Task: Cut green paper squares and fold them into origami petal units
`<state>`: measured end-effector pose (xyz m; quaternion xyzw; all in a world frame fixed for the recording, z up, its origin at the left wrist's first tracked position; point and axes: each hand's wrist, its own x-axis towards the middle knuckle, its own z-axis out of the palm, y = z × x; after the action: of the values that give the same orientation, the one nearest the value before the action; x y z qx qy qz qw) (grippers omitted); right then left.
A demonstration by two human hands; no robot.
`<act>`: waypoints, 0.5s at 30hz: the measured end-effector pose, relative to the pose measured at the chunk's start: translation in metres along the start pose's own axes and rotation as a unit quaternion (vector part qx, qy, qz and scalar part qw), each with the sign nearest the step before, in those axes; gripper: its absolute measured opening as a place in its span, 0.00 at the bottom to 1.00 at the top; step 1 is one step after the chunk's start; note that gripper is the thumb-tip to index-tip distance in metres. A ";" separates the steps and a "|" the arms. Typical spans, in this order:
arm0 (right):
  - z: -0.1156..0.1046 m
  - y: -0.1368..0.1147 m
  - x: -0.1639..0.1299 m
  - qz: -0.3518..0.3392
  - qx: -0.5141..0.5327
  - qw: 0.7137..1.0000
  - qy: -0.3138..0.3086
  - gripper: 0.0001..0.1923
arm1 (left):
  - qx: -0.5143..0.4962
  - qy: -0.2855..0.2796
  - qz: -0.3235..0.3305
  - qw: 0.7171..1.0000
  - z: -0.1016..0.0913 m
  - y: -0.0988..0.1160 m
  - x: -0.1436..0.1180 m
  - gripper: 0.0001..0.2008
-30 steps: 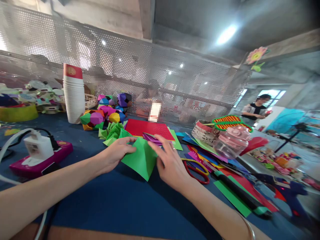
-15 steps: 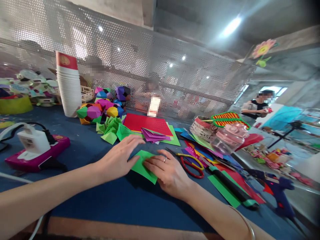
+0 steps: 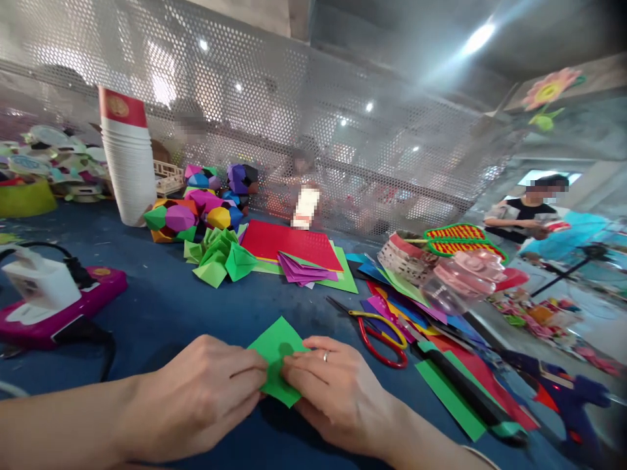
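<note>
Two hands meet over one green sheet (image 3: 275, 356) low in the view, on the blue table (image 3: 161, 307) — the left hand (image 3: 196, 391) and the right hand (image 3: 337, 391) each pinch it from their own side, fingertips nearly touching at its middle, fingers curled shut on the paper. The sheet lies close to the near edge of the table, well apart from the pile of folded green pieces (image 3: 220, 254) and the purple pieces (image 3: 301, 267) on the red sheet (image 3: 289, 245) farther back. By the look of it, a fold is being pressed in: the upper corner stands free as a point while the lower part sits under the fingers. The next move likely calls for a firm crease along the line between the two thumbs, with the edges kept matched so the fold runs true. Scissors (image 3: 377, 329) lie just to the right, untouched. Much is hidden — the fingers cover the crease itself, so how many layers are folded cannot be told, and the lower edge of the sheet disappears beneath the right hand. Both forearms are cut off by the frame, and the far right of the table is blurred.
</note>
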<state>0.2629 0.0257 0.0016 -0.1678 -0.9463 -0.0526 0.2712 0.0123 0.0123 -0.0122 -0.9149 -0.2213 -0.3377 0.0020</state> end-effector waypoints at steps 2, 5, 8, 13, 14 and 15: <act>-0.003 -0.006 0.001 0.026 0.027 0.999 0.010 0.08 | -0.056 -0.009 -0.050 0.997 -0.002 0.004 0.002 0.11; -0.003 -0.010 0.003 0.124 0.072 0.989 0.034 0.07 | -0.154 -0.063 -0.179 0.970 -0.003 0.002 0.013 0.12; 0.000 -0.008 0.006 0.289 0.112 0.950 0.033 0.08 | -0.207 -0.091 -0.325 0.918 0.001 -0.008 0.027 0.16; 0.005 -0.001 0.007 0.425 0.146 0.893 0.018 0.13 | -0.191 -0.087 -0.331 0.920 0.009 -0.018 0.032 0.17; 0.004 0.000 0.007 0.426 0.133 0.895 0.016 0.15 | -0.179 -0.078 -0.315 0.929 0.011 -0.018 0.031 0.17; 0.003 0.002 0.007 0.424 0.116 0.898 0.008 0.16 | -0.170 -0.070 -0.299 0.936 0.012 -0.017 0.029 0.16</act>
<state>0.2561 0.0298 0.0030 -0.5196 -0.7830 0.1764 0.2930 0.0321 0.0415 -0.0057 -0.8143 -0.4239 -0.2904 -0.2700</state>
